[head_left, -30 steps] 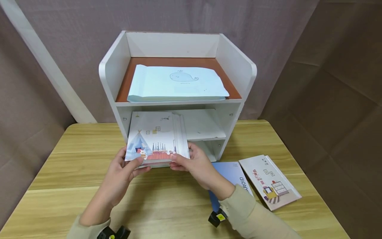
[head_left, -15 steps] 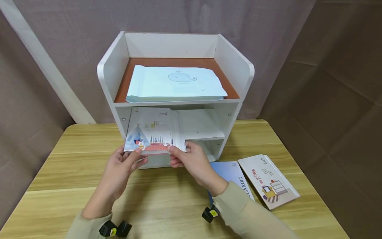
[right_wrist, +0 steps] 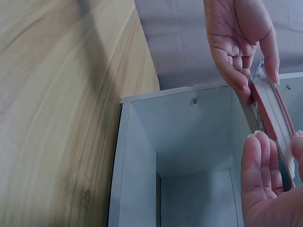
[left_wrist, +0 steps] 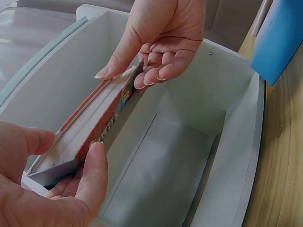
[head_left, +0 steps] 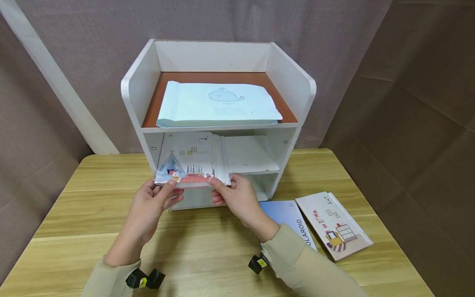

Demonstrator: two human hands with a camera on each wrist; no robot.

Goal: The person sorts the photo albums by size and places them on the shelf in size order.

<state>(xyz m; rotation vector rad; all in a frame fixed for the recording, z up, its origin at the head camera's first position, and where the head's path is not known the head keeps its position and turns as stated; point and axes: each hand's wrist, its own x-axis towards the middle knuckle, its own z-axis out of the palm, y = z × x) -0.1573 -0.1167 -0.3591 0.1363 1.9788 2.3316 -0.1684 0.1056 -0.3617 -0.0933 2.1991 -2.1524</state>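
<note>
our left hand [head_left: 149,206] and right hand [head_left: 239,197] both pinching a tent-picture book [head_left: 191,163] by its near corners, its far part inside the middle level [head_left: 250,154] of a white shelf unit [head_left: 291,88], a blue book [head_left: 285,218] and beige book [head_left: 335,229] on the tabletop [head_left: 208,255] to our right

Tent-print book [head_left: 191,161], cover up
</note>
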